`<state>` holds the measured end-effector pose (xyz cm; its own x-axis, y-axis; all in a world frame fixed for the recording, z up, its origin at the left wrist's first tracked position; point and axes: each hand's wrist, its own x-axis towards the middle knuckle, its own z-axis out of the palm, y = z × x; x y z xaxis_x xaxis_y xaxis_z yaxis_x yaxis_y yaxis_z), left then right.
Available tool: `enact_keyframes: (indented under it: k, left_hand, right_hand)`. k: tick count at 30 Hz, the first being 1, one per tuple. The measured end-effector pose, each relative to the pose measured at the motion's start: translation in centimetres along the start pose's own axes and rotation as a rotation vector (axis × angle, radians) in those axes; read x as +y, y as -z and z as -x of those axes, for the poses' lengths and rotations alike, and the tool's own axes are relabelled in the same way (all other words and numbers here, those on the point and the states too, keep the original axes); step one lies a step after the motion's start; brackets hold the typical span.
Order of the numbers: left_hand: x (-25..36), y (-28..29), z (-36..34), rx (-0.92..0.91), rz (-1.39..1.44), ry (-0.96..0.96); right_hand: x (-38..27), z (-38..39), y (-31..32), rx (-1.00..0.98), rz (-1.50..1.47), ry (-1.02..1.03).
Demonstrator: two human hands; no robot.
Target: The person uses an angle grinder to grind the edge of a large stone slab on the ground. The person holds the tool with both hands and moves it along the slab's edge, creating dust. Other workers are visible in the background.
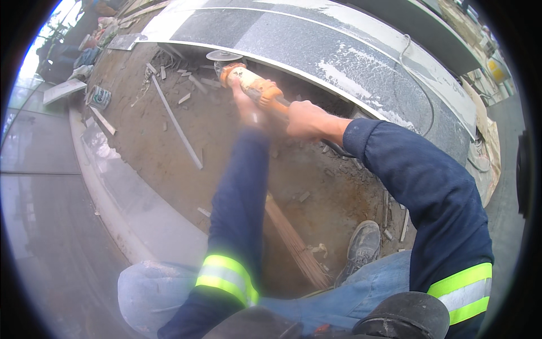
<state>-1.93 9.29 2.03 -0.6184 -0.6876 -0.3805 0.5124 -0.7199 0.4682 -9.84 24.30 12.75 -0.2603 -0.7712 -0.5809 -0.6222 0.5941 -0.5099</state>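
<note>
Item: orange, dust-caked handheld angle grinder with round grey cutting disc [248, 82], held out ahead at the near curved edge of a large dark grey polished stone slab with a pale ground rim [361, 62], disc at or just beside that edge; contact cannot be told

Right hand [305, 120]: grip clamped around the rear of the grinder body, black cable [336, 150] trailing beneath the wrist

Left hand [248, 107]: blurred; grip seemingly closed on the front of the body, near the disc

Surroundings: brown dusty ground [226, 147] strewn with grey stone offcuts and slivers [178, 127]; grey dust-covered shoe [361, 248] below; long rusty ribbed steel bar [293, 243] beside it

Risks, as judged: fingers close to the disc could be nicked if the tool kicks; cable could snag; loose offcuts underfoot could cause a slip; dust could obscure the cut line

Containers: none discernible
</note>
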Motion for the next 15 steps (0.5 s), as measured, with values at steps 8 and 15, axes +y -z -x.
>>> enact_keyframes:
  k: [8, 15]
  left_hand:
    - [-1.0, -0.3, 1.2, 0.034, -0.001, 0.001]
    - [-1.8, -0.6, 2.2, 0.041, -0.027, -0.006]
  right_hand:
    - [1.4, 0.8, -0.6, -0.015, 0.014, 0.047]
    - [1.4, 2.6, -0.3, -0.011, -0.006, 0.011]
